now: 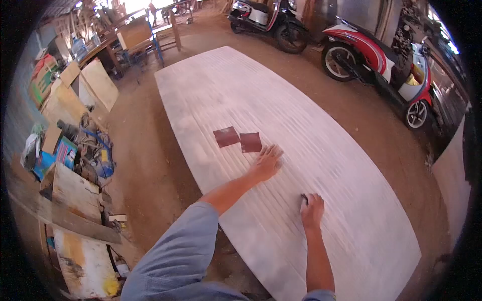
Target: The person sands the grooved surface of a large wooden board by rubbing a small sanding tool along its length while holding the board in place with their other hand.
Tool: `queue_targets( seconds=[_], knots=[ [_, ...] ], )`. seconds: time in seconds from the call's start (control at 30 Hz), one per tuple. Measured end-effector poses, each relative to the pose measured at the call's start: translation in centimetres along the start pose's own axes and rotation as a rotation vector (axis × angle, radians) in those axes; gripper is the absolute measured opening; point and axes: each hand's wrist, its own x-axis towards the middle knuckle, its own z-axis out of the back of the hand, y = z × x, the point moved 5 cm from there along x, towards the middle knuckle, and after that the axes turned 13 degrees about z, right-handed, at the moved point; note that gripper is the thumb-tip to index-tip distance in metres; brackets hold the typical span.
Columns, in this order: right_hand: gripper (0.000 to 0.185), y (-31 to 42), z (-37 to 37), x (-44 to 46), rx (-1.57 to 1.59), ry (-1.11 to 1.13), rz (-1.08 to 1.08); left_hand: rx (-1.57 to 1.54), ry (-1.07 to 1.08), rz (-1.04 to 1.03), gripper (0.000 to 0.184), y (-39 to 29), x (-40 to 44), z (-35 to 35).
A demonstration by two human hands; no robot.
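Note:
A long white panel [346, 165] with fine grooves along its length lies in front of me. My left hand [267, 163] rests flat on its surface, fingers stretched out and holding nothing. Just beyond those fingertips are two square reddish-brown sheets that look like sandpaper, the left sheet [226, 137] and the right sheet [250, 142], their corners close together. Nearer to me, my right hand [314, 209] is curled on the panel around a small dark object [304, 198]. Most of that object is hidden by the fingers, so its kind cannot be made out.
Two motor scooters stand beyond the panel: a dark one [268, 22] and a red-and-white one [374, 55]. On the left, boards [75, 190], a blue-and-black machine [95, 145] and boxes crowd the floor. A wooden bench [108, 50] stands at the back left.

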Motion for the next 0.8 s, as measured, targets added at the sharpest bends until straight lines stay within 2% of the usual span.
queue_targets(
  seconds=[0.1,0.13,0.17,0.2,0.23,0.27,0.3,0.37,0.4,0.47,0.5,0.57,0.6,0.63,0.7,0.73,0.8],
  knots=[
    [0.022,-0.7,3.6,-3.3,-0.07,-0.023,0.049,-0.003,0.012,-0.003,0.049,0.7,0.6,-0.2],
    [0.024,-3.9,4.2,-7.0,-0.092,0.096,-0.073,-0.004,0.012,-0.002,0.05,0.8,0.7,-0.5],
    [0.026,-7.4,5.4,-12.7,-0.094,-0.088,-0.083,-0.012,0.02,-0.012,0.05,0.5,0.6,-0.5],
    [0.029,-9.6,8.4,-17.5,-0.125,0.007,-0.198,0.023,0.031,0.007,0.05,0.4,0.6,-0.4],
    [0.029,-12.6,11.2,-23.0,-0.112,-0.014,-0.281,0.059,0.042,0.027,0.05,0.3,0.7,-0.5],
    [0.029,-16.2,13.6,-30.3,-0.294,-0.113,-0.282,0.056,0.047,0.019,0.05,0.3,1.0,-0.7],
    [0.032,-19.9,16.6,-36.2,-0.244,-0.042,-0.347,0.068,0.027,0.005,0.05,0.4,1.2,-0.8],
    [0.031,-17.9,22.8,-37.5,-0.29,0.176,-0.547,0.079,0.022,-0.002,0.05,0.7,0.8,-1.2],
    [0.031,-18.4,22.0,-37.7,-0.289,0.182,-0.552,0.095,0.011,-0.009,0.05,0.5,0.8,-1.0],
    [0.025,-19.3,18.2,-36.2,-0.388,0.085,-0.356,0.113,-0.001,-0.017,0.05,0.3,0.9,-1.0],
    [0.02,-16.5,15.4,-32.5,-0.381,-0.251,-0.147,0.105,-0.003,-0.021,0.05,0.3,0.9,-1.0],
    [0.027,-11.0,10.1,-21.5,-0.19,0.034,-0.231,0.103,-0.007,-0.023,0.05,0.2,0.8,-0.5],
    [0.029,-8.8,7.2,-17.6,-0.154,-0.13,-0.118,0.074,0.007,-0.012,0.05,0.0,0.9,-0.1],
    [0.03,-6.1,5.1,-12.9,-0.132,-0.138,-0.073,0.045,0.025,-0.001,0.05,-0.1,0.7,0.1],
    [0.025,-2.5,2.7,-5.6,-0.043,0.026,-0.07,0.063,0.01,0.006,0.05,0.0,1.0,0.2],
    [0.024,-1.3,2.4,-3.5,-0.079,0.158,-0.151,0.073,0.0,0.012,0.05,0.0,0.7,-0.1],
    [0.024,-2.9,2.5,-5.8,-0.1,0.069,-0.086,0.057,0.011,0.01,0.05,0.1,0.7,-0.1]
  ],
)
